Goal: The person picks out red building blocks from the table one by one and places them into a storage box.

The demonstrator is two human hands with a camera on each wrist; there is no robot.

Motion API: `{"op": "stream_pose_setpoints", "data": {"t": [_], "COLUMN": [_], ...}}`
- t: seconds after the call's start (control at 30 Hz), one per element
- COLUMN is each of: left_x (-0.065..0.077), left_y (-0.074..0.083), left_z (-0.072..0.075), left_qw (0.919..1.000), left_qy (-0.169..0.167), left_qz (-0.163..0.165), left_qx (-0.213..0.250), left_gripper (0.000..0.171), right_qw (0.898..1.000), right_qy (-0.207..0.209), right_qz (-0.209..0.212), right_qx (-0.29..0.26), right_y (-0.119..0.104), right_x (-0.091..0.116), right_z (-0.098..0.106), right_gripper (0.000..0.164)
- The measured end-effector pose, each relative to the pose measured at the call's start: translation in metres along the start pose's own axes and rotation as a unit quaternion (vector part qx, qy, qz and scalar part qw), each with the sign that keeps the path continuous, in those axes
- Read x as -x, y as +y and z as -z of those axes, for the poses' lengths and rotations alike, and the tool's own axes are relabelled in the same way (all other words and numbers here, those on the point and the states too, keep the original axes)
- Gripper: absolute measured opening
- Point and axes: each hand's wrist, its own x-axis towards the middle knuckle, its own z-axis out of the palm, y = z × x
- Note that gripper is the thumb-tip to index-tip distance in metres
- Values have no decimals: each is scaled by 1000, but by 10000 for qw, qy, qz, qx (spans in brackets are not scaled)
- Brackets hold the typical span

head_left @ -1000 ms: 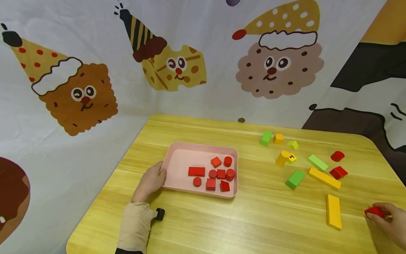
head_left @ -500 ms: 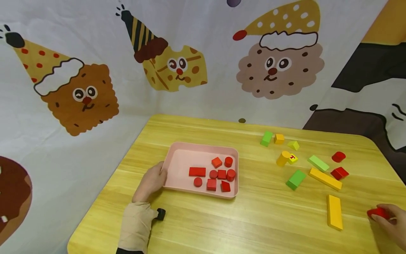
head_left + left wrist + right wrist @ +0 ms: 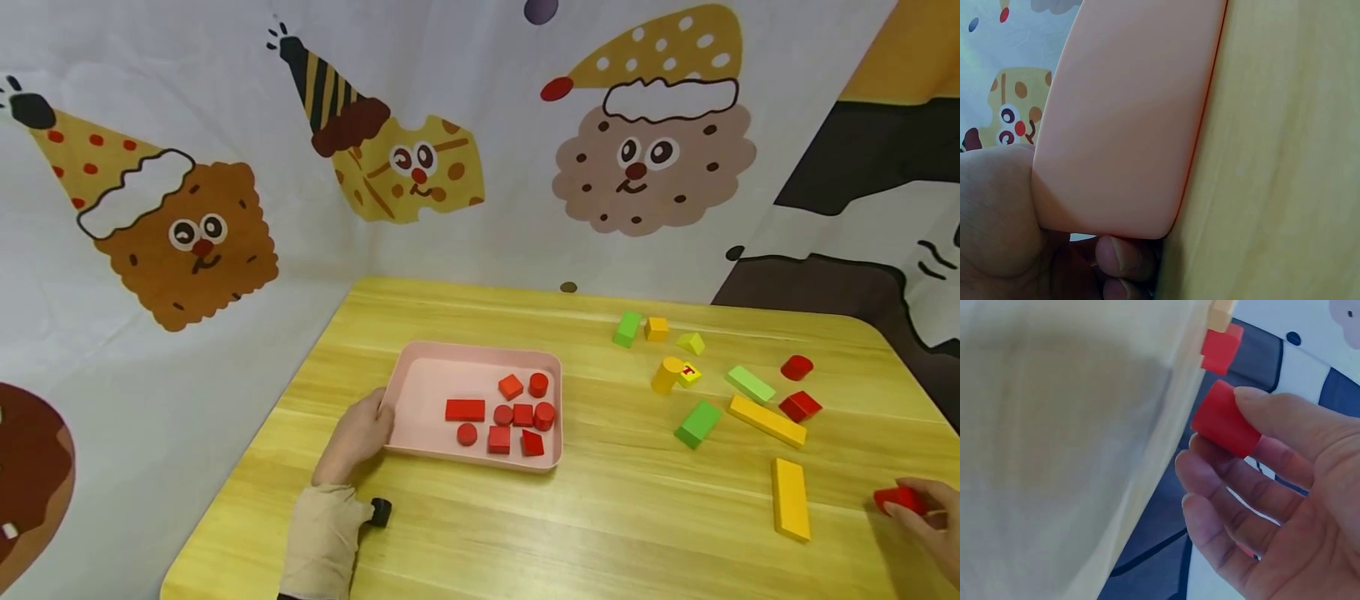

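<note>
At the tray's left end, my left hand (image 3: 362,432) grips the wall of a shallow pink tray (image 3: 420,348). In the left wrist view, fingertips (image 3: 1119,256) curl against the tray's outer end, and the tray fills much of that picture. Several red blocks of mixed shapes, among them a flat rectangular block (image 3: 465,410), lie inside, mostly toward its right half. Near the table's right edge, my right hand (image 3: 930,517) pinches a red cylinder block (image 3: 1225,419) between thumb and fingers. The right wrist view shows it held slightly above the table edge.
Right of the tray lie loose blocks: a green block (image 3: 698,424), an orange cylinder (image 3: 666,375), a long yellow block (image 3: 791,499), a red cylinder (image 3: 797,367) and a red block (image 3: 800,407). A cartoon-printed cloth (image 3: 480,250) hangs behind the wooden table (image 3: 600,533).
My right hand has shifted slightly to the right with the red cylinder block. The left hand keeps its hold on the tray. The head view has tilted a little.
</note>
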Motion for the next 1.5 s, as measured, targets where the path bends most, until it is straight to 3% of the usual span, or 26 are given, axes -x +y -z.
{"op": "stream_pose_setpoints", "data": {"t": [0.2,0.47,0.77,1.13,1.37,1.5], "left_x": [0,0,0,-1,-1,0], "left_y": [0,-1,-1,-1,0,0], "left_z": [1,2,1,1,2,2], "left_qw": [10000,10000,9999,9999,9999,9999], "left_qy": [-5,-43,-36,10,-22,-24], "left_qz": [33,31,21,9,33,49], "left_qx": [-16,58,91,99,100,119], "left_gripper": [32,31,31,29,28,29], "right_qw": [9986,9960,9946,9928,9870,9798], "right_qy": [136,285,-39,-743,-954,-1414], "right_qz": [392,804,984,564,808,782], "right_qx": [-337,-259,-314,752,1011,1181], "right_y": [-18,-24,-53,-86,-105,-117], "right_x": [-2,-6,-2,-11,-14,-16], "right_z": [9,10,16,12,10,9], "right_gripper": [31,28,29,42,44,48]}}
